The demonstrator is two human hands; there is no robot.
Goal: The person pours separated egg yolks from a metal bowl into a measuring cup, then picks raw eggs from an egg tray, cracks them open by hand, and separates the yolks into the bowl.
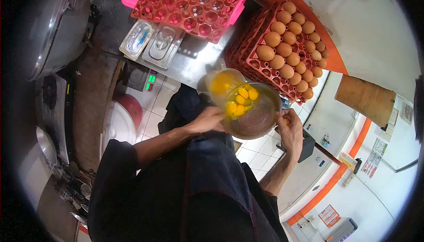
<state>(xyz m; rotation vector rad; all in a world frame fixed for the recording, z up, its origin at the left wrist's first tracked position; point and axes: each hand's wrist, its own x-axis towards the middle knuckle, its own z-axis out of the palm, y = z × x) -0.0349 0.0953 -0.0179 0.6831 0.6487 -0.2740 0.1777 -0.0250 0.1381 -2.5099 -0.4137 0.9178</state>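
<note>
The bowl (260, 120) is caught between both hands, above the floor and close in front of the apron. The left hand (208, 121) is closed on the near-left side of the rim, though its fingertips are hidden. The right hand (289, 129) pinches the opposite side, fingers drawn narrow; a brown, rounded thing shows among them (perhaps an egg, but too covered to be sure).

Inside, the yolks (240, 99) and their clear whites lie bunched against the far-left wall, beyond the left hand, while the wall nearer the right hand is bare metal. That suggests the bowl leans away from the right hand. Just beyond the left hand, at that same edge, stands a cup (209, 83) with more yellow in it, its side partly covered by the bowl. The step in hand looks like a transfer between these two; which way it runs, and whether anything crosses the rim, I cannot tell.

As I judge it, the next move calls for a steady left hand as pivot, a slow right hand for the angle, and rim and cup kept lined up. Ahead and right of the grip sit the eggs (284, 49) in their stacked trays (242, 43), close enough to be bumped.
</note>
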